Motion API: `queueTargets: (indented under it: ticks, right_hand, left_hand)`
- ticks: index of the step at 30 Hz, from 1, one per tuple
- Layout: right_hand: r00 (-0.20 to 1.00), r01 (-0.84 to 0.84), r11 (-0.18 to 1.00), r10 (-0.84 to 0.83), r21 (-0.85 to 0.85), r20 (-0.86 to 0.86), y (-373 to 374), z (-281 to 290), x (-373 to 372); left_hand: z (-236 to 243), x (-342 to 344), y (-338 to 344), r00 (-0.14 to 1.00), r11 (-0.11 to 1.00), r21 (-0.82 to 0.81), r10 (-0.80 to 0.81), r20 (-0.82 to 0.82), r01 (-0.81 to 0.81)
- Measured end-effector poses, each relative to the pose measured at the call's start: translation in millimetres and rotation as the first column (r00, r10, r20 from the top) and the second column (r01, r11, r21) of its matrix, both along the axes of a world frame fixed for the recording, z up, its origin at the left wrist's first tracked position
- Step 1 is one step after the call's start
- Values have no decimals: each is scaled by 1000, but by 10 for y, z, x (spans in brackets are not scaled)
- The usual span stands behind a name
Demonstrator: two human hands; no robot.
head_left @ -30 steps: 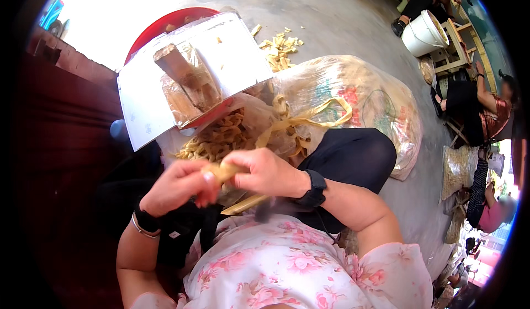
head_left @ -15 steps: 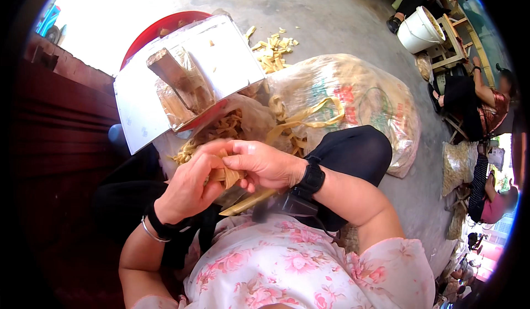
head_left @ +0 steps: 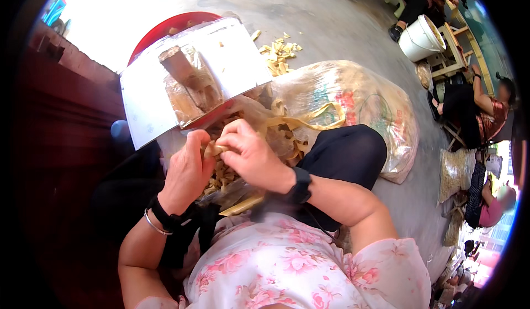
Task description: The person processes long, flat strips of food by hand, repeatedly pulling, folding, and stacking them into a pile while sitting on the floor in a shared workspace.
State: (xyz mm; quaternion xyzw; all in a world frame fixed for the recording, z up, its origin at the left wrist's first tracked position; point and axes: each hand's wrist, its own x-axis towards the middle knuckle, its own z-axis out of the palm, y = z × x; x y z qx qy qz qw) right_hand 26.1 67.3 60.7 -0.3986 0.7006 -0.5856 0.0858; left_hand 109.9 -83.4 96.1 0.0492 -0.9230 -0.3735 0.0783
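Above my lap, my left hand [head_left: 188, 171] and my right hand [head_left: 253, 157] meet, fingers pinched from both sides on a small folded tan strip [head_left: 217, 150]. It looks like a flat, dried plant strip, mostly covered by the fingertips. Below my hands lies a heap of small folded tan pieces [head_left: 222, 177] on clear plastic. A longer yellow strip [head_left: 242, 204] rests against my lap. Behind my right hand, a looped pale yellow strip [head_left: 326, 122] trails from a bunch of loose strips.
A white board [head_left: 144, 113] bears a wrapped brown block [head_left: 190, 82] over a red basin [head_left: 152, 35]. A big plastic sack [head_left: 370, 88] sits by my right knee. Yellow pieces [head_left: 281, 49] litter the floor. At right are a white bucket [head_left: 420, 39] and several seated people.
My hands have risen slightly and turned, with the right hand now reaching over from above. The strip, wide and partly unfolded before, now shows as a small compact bit between my fingertips.
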Motion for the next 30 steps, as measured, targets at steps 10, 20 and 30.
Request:
queueTargets:
  ticks: [10,20,30]
  right_hand:
    - [262,-375,911,283,-173,922,94,266,-266]
    - [961,154,966,-195,207,196,85,351,-559]
    - [979,-24,983,-14,184,202,-181,472,-363]
  left_hand:
    - [179,5,-150,984,977,135,-155,-88,166]
    - [255,55,-177,978,829,555,-171,121,76]
    - [167,-7,-194,970,543,836,-150,193,-83]
